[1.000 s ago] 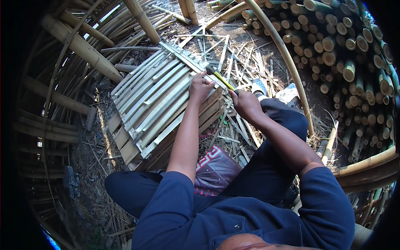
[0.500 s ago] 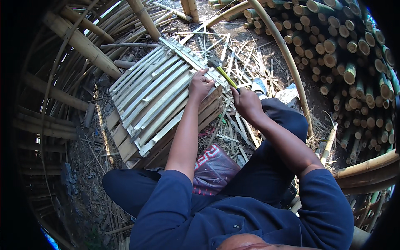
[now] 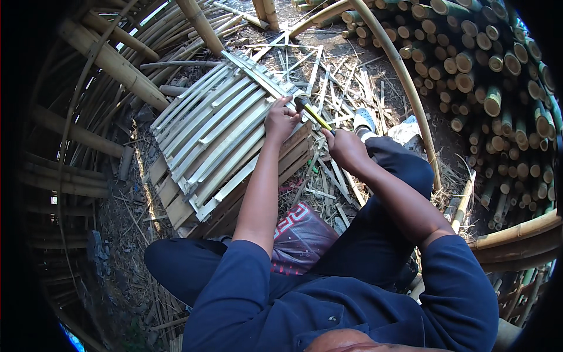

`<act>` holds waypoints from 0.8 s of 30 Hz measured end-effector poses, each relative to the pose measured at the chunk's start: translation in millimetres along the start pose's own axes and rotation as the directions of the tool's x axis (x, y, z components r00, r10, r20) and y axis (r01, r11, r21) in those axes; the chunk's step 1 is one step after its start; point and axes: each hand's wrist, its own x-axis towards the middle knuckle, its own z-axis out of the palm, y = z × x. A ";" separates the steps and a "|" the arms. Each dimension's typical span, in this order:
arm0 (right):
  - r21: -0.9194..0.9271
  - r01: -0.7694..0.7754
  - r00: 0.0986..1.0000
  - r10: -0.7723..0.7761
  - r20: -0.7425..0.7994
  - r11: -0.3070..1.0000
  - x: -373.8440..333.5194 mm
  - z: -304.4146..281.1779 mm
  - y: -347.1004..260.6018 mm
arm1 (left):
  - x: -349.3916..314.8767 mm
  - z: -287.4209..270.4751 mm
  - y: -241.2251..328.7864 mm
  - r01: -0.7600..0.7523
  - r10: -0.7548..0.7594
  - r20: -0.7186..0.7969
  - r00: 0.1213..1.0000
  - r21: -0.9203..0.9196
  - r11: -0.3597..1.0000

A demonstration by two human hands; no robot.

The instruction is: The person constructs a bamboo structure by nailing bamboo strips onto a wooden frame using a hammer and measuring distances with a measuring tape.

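Note:
My right hand (image 3: 349, 149) is wrapped round the dark end of a hammer (image 3: 318, 118) with a yellow handle. The hammer's dark head is right beside the fingers of my left hand (image 3: 281, 122), over the right edge of a panel of pale bamboo slats (image 3: 220, 132). My left hand is closed, thumb and fingertips together at the slats' ends; whatever it pinches is too small or hidden to name. A pale crosspiece (image 3: 255, 74) lies across the far ends of the slats. The panel rests on a low wooden crate-like stand (image 3: 281, 163).
Offcut strips (image 3: 328, 88) litter the ground beyond and right of the stand. Cut bamboo poles (image 3: 469, 76) are stacked at the far right, behind a curved pole (image 3: 404, 82). Thick bamboo posts (image 3: 117, 64) stand at the left. A dark printed cloth (image 3: 302, 240) lies between my legs.
The hammer head has dropped toward my left fingers, with my right hand shifting slightly left and down. The slat panel has slid a little left. My left hand has barely moved.

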 end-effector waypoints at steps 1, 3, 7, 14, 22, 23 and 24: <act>0.021 0.003 1.000 -0.003 0.014 1.000 0.5 -2.9 0.8 | -0.1 -0.3 -0.2 0.020 -0.020 -0.001 1.000 -0.012 1.000; 0.056 0.010 0.999 -0.013 0.046 0.998 -6.4 -24.2 -10.9 | -1.1 -1.2 1.4 0.066 -0.067 -0.009 0.998 -0.040 0.997; -0.048 0.113 0.976 -0.120 -0.182 0.992 -5.3 -13.0 -4.9 | 0.0 -3.0 -0.9 0.046 -0.048 -0.016 0.999 -0.091 0.995; -0.031 -0.033 0.994 0.036 0.104 0.999 1.3 -18.7 -7.7 | -0.4 -3.6 4.6 0.055 -0.055 -0.001 0.998 -0.065 0.996; 0.029 -0.066 0.993 0.062 0.104 0.997 3.5 -25.1 -8.4 | 1.4 -5.8 -3.9 0.044 -0.047 -0.017 0.999 -0.134 0.990; 0.021 -0.061 0.994 0.059 0.089 0.998 4.1 -24.3 -7.9 | 2.0 -5.0 -4.5 0.056 -0.061 -0.025 0.998 -0.165 0.985; 0.029 -0.057 0.995 0.055 0.081 0.998 5.2 -24.6 -7.5 | 2.1 -4.7 -5.1 0.068 -0.076 -0.034 0.997 -0.195 0.978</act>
